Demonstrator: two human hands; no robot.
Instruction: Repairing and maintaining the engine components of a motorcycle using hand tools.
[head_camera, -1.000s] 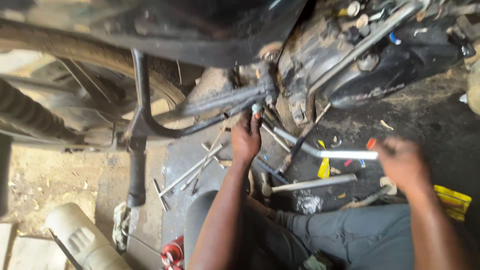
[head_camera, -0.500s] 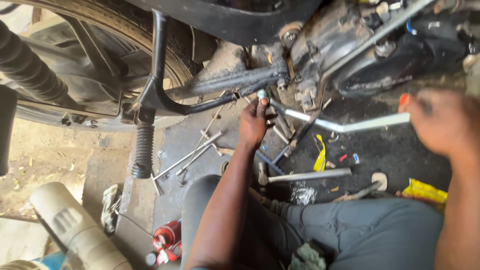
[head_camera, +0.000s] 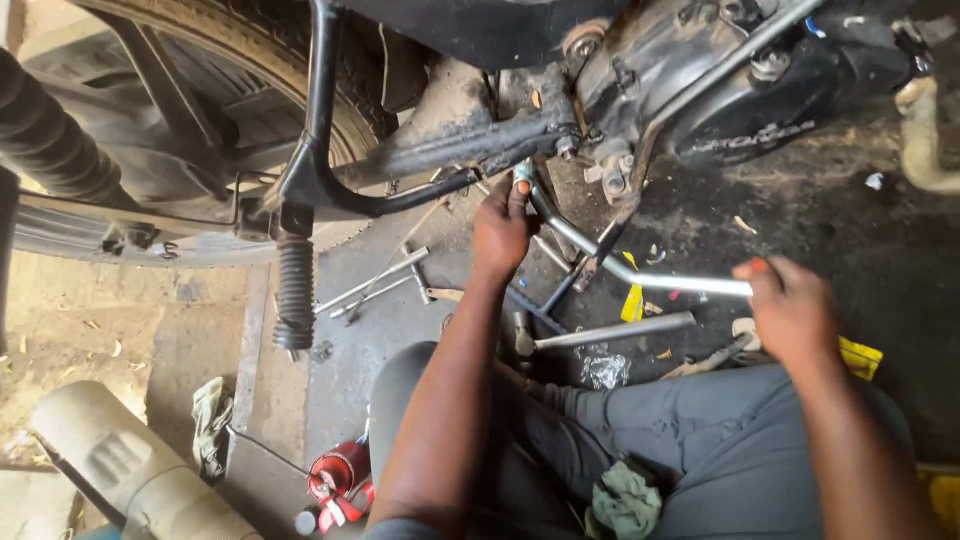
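A: L to R, quick. What's far left?

B: Rear tyre (head_camera: 250, 60) of the motorbike up top, black frame tube (head_camera: 322, 110) coming down, a ribbed footpeg (head_camera: 295, 295) hanging below it. Pale cylinder (head_camera: 120, 465) lying bottom left, small red oil can (head_camera: 338, 478) on the floor near the knee. Loose steel rods (head_camera: 375, 285) on the concrete just past the peg.

A: Left hand?

B: Left hand (head_camera: 502, 225) is up under the swingarm (head_camera: 470, 140), fingers pinched together round the head end of the long bent wrench (head_camera: 610, 265), seating it on a fastener by the engine case (head_camera: 740, 75). Can't see the bolt itself, fingers cover it.

A: And the right?

B: Right hand (head_camera: 792, 310) closed in a fist round the far end of the same handle, out over the grey trouser leg (head_camera: 700, 450). Another bar (head_camera: 615, 332) lies on the floor just under it, yellow scrap (head_camera: 632, 303) beside.

A: So which step?

B: Looks like socket being located, turn not begun, my read. Next calls for the L hand to keep the head square on the fastener while the R swings the handle; a slip off the head is the risk.
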